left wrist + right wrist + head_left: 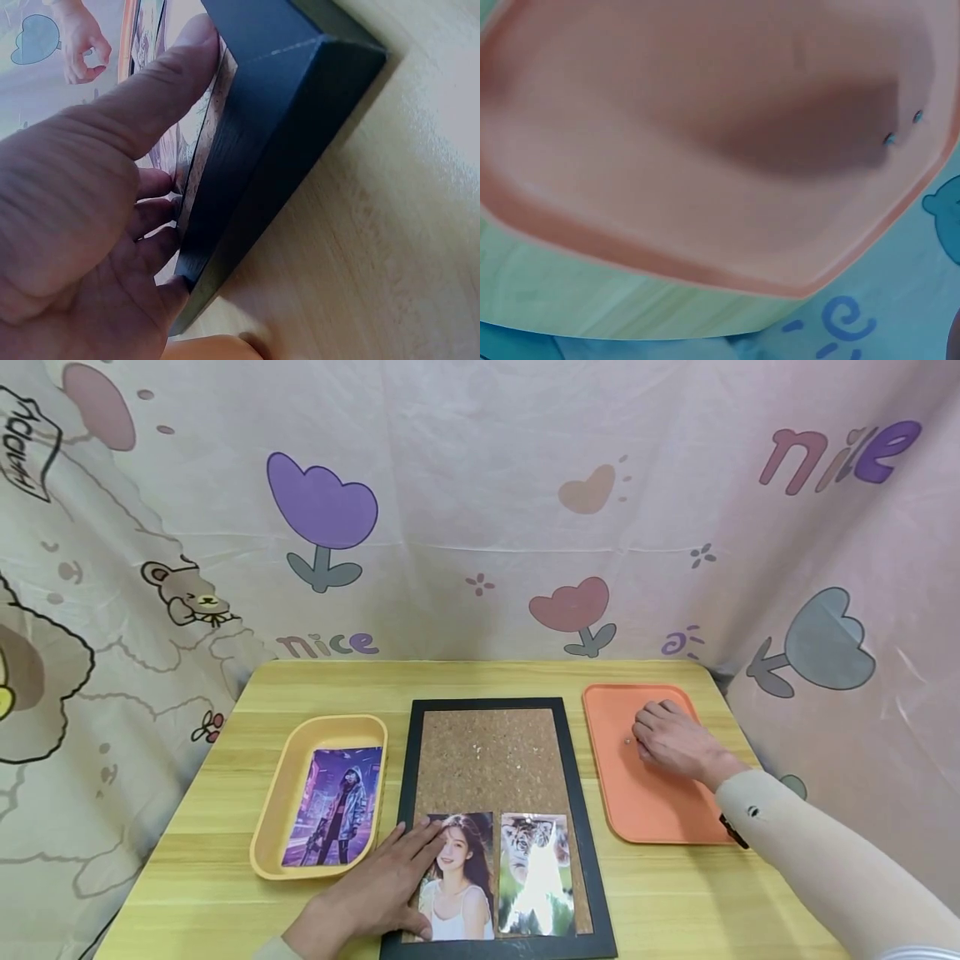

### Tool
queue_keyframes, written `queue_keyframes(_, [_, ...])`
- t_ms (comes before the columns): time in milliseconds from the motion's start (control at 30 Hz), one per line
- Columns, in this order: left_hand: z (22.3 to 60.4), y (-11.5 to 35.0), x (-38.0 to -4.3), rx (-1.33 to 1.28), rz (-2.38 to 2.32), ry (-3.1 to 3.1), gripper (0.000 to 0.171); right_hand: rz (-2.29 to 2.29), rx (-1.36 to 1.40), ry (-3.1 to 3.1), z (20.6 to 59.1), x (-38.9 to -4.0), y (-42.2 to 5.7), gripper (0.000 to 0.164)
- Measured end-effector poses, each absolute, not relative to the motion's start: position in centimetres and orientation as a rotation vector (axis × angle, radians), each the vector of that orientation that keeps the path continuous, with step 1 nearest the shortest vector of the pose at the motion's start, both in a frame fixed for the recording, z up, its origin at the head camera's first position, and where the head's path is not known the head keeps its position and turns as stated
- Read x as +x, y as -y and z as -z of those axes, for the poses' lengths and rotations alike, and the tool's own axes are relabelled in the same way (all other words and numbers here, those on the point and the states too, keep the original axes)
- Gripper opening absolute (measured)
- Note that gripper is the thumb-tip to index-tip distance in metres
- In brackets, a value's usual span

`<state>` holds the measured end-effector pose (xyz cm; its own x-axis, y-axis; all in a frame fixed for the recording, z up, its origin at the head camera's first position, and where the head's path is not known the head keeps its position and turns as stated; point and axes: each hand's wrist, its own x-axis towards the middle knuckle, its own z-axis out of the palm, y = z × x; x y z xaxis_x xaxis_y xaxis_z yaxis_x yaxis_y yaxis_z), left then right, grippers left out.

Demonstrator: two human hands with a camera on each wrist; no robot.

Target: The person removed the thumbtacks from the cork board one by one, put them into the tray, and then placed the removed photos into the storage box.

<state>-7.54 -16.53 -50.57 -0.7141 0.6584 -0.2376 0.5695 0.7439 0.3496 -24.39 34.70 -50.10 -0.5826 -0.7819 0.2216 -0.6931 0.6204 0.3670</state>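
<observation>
My left hand (386, 881) lies over the left part of a photo of a long-haired person (465, 902), its extended fingers pressing it to a black-framed cork board (487, 760). In the left wrist view, the thumb (161, 86) rests on the photo near the frame's corner. Beside that photo lies a shiny tiger photo (534, 877). My right hand (675, 739) is over an orange tray (645, 810), fingers curled with tips bent toward the thumb; I cannot tell whether anything is between them. Two small tack-like pieces (889, 139) lie on the tray in the right wrist view.
Left of the board stands a yellow tray (273, 827) with a purple city-scene photo (336, 810) of a hooded figure inside. All of it sits on a light wooden table (202, 860). A patterned curtain (450, 485) hangs behind and along the sides.
</observation>
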Motion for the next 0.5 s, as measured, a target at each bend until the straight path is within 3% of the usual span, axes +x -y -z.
queue_keyframes(500, [50.60,16.53,-7.50,0.948,-0.365,-2.601,0.117,0.453,1.091,2.608,50.13,-24.35,-35.51,0.017])
